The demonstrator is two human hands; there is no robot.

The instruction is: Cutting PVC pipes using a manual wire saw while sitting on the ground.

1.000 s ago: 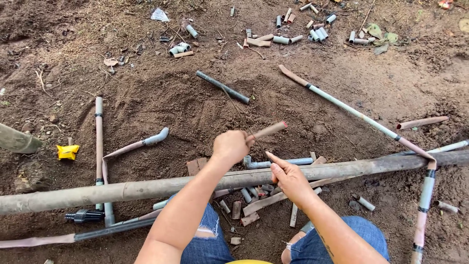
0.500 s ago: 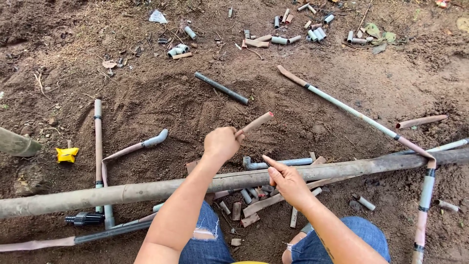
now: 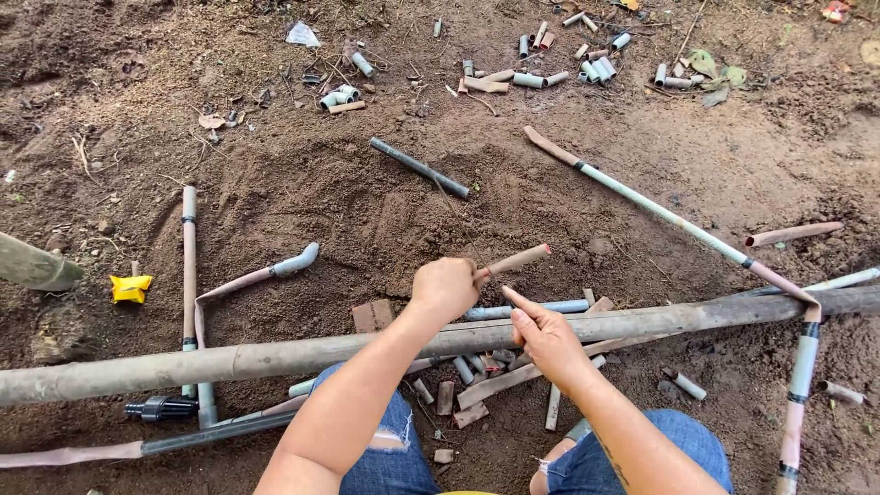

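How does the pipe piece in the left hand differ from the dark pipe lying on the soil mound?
The held pipe piece is brownish, mud-stained and short, gripped in the left hand and angled up off the ground. The dark pipe is grey-black, longer, and lies flat on the soil, untouched. Both are straight, narrow tubes.

Yellow crumpled wrapper [image 3: 130, 288]: small, bright, lying on bare soil near left edge of ground patch, just left of upright-running grey and tan pipe [image 3: 189, 266], right of thick pole end [image 3: 32, 264] at far left.

Pale whitish scrap [image 3: 302, 35], maybe plastic packet or paper, creased, angular: on soil near top edge, left of centre, beside scattered short pipe offcuts [image 3: 341, 95]. Kind uncertain.

No labels, signs, screens seen.
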